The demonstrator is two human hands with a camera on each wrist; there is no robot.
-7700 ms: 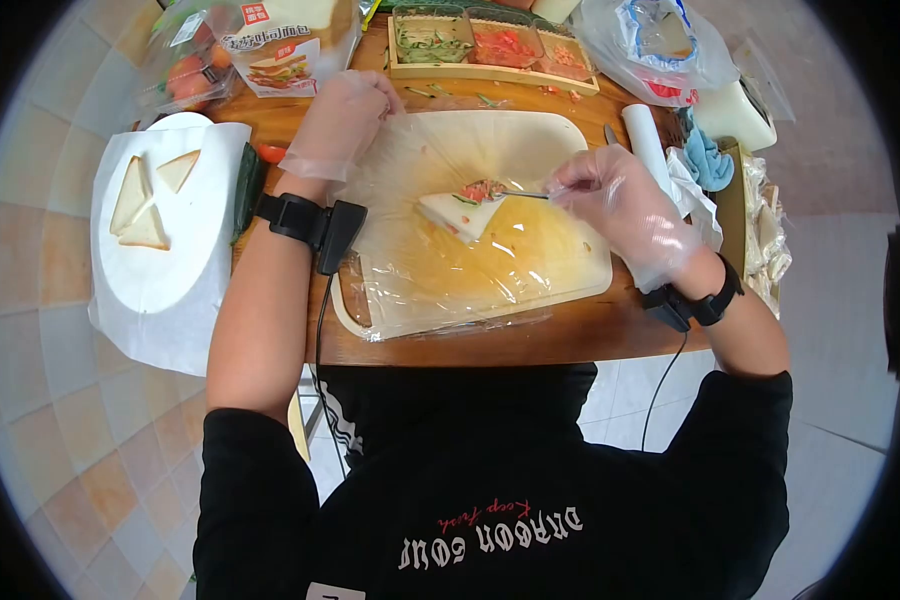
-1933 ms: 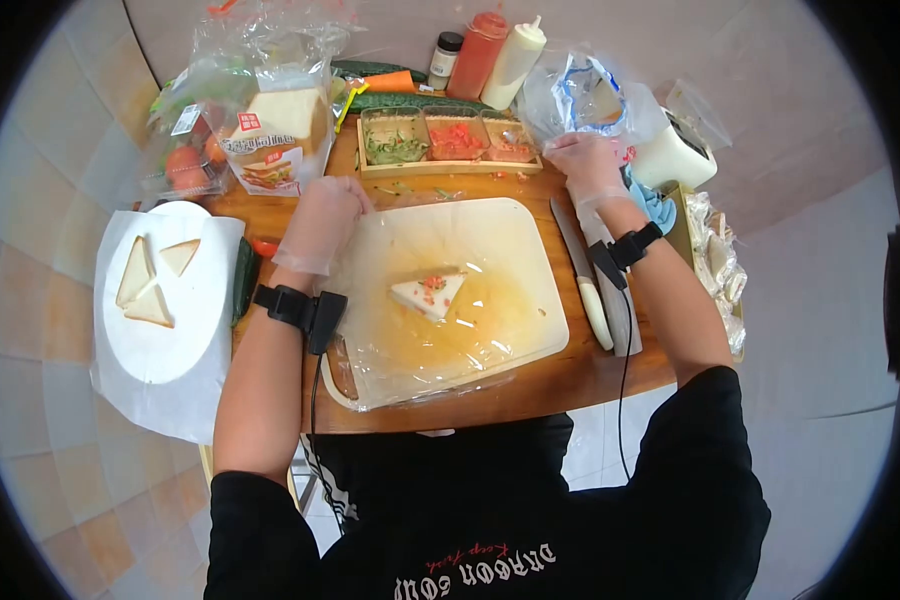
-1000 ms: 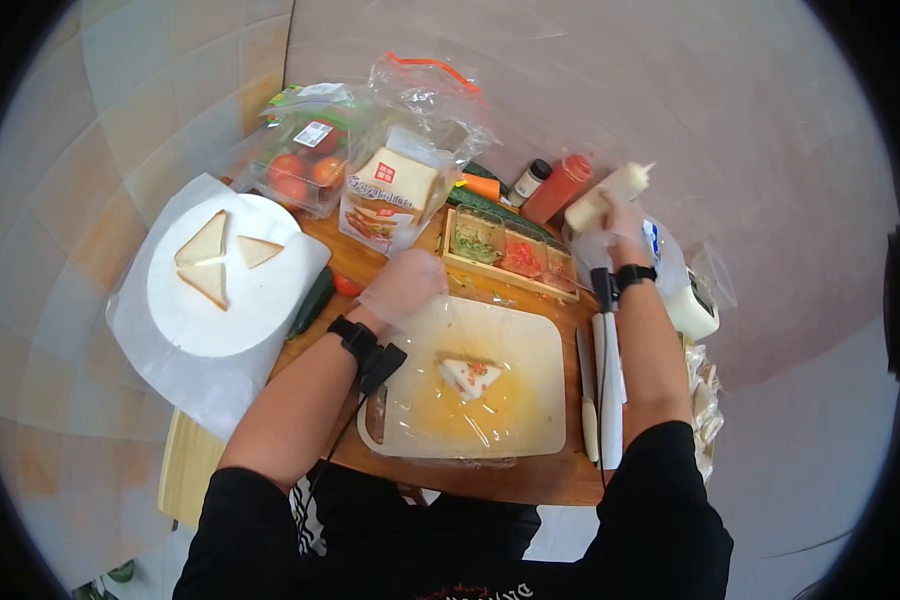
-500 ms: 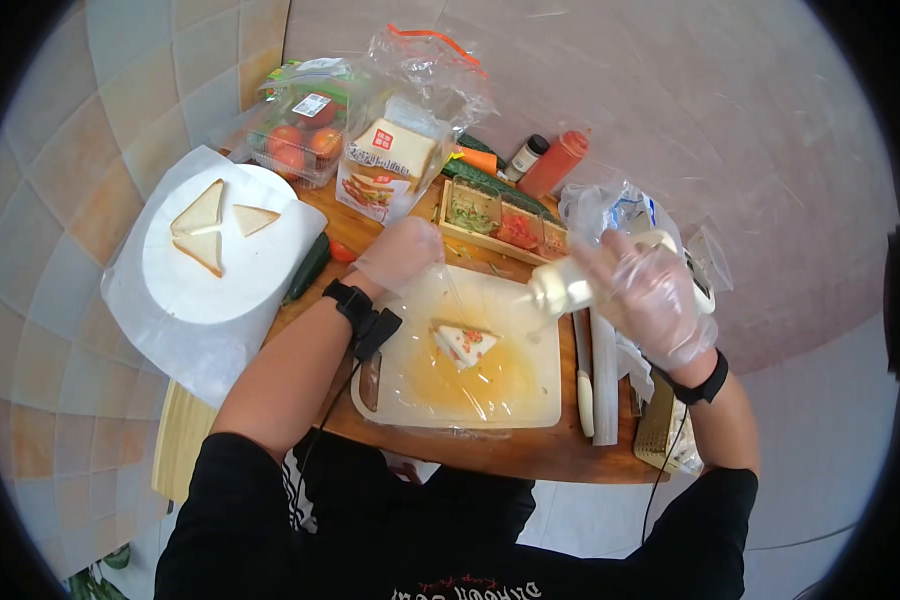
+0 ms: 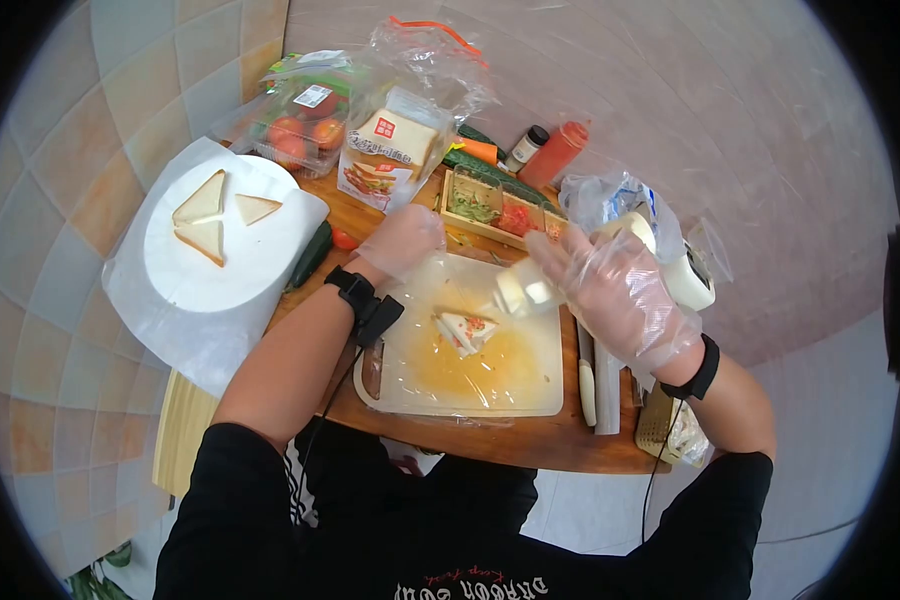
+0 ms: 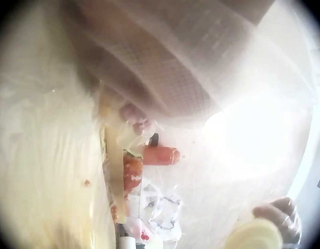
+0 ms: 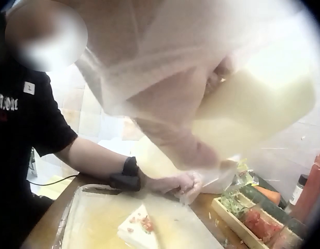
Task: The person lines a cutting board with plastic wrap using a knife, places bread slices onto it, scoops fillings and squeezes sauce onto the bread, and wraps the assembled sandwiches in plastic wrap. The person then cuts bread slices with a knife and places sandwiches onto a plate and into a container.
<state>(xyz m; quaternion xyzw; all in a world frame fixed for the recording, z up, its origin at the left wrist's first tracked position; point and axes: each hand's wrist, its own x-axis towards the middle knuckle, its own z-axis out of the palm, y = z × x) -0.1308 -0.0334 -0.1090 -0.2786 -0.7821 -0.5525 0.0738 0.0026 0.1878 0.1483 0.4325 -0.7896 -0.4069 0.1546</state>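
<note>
My gloved right hand (image 5: 625,295) grips a pale squeeze bottle (image 5: 526,287), tilted with its nozzle end toward the white cutting board (image 5: 542,375). Below and left of that end lies a white bread triangle (image 5: 463,334) topped with red and green bits. Clear plastic film (image 5: 430,385) covers the board under the bread. My gloved left hand (image 5: 412,234) stays at the board's far left corner, fingers curled at the film's edge. In the right wrist view, the bottle (image 7: 253,111) fills much of the space behind my fingers, and the left hand (image 7: 181,184) appears to pinch the film.
A paper-lined plate (image 5: 220,285) with bread triangles stands at left. Behind the board are a bread bag (image 5: 385,155), boxed tomatoes (image 5: 300,140), a tray of chopped vegetables (image 5: 485,235) and a red bottle (image 5: 555,155). A knife (image 5: 586,385) and a roll (image 5: 607,390) lie at right.
Earlier my right hand held a spoon with red bits over the bread. It has since lifted the pale bottle from the back, brought it over the board and tipped it. The left hand stays near its corner.
</note>
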